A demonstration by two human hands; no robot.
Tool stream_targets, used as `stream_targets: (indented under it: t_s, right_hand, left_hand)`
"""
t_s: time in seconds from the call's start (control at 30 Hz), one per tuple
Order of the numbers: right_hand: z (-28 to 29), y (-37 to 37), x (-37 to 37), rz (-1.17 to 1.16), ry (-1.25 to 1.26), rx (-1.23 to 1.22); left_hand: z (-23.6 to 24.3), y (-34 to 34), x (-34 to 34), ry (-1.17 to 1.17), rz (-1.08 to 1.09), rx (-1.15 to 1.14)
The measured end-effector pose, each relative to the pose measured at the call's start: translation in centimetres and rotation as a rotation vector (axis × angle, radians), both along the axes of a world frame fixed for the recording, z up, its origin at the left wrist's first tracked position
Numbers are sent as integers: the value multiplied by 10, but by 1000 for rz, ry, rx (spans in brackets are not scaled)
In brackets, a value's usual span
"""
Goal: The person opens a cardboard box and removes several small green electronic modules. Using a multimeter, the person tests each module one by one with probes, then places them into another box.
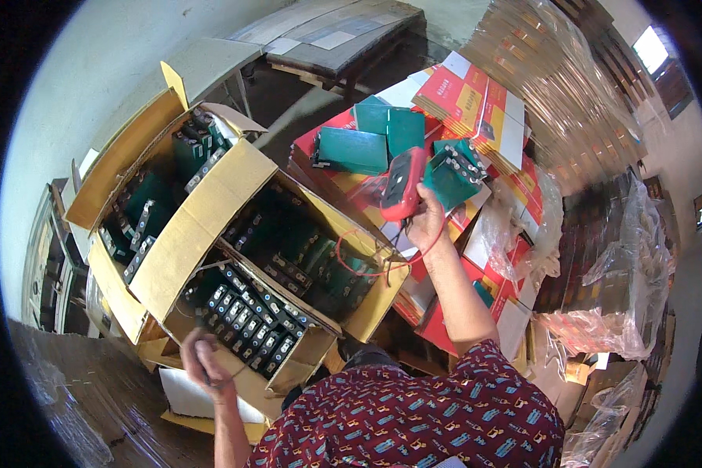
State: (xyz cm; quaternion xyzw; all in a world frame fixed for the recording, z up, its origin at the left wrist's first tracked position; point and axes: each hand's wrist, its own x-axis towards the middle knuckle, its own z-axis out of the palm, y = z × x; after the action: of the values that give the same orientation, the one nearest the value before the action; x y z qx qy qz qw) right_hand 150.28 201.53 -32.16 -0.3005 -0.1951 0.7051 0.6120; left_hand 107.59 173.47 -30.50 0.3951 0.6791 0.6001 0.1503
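Note:
My right hand (425, 222) grips a red handheld multimeter (404, 183) with a dark face, held up over the stacked cartons. A red test lead (343, 261) loops from the meter past my wrist, and dark leads hang below it. Low on the left, my left hand (204, 360) is closed and slightly blurred; a dark lead (246, 365) trails from it, its probe tip not clear. That hand is at the near-left corner of an open cardboard box (214, 191). Inside the box stand rows of dark battery cells (249, 321) with metal terminals, and green cells fill the compartment behind.
Another open carton (117, 191) with green cells adjoins at the left. Several green cells (352, 150) lie on red-and-white printed cartons (476, 101). Plastic-wrapped flat cardboard stacks (554, 86) rise at the right. A wooden table (331, 39) stands at the back.

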Motion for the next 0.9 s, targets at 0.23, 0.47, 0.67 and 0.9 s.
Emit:
stream_targets:
  t_s: [0.23,0.47,0.67,0.9]
  right_hand:
    - [85,9,-16,-294,104,313]
    - [85,41,25,-777,-1045,503]
    - [-45,60,34,-573,-1651,462]
    - [-146,59,10,-223,-1996,95]
  left_hand:
    - [41,-4,-78,142,161,154]
    - [49,-47,-150,28,617,130]
    - [43,-97,-196,75,813,77]
    - [26,-137,-148,458,510,-212]
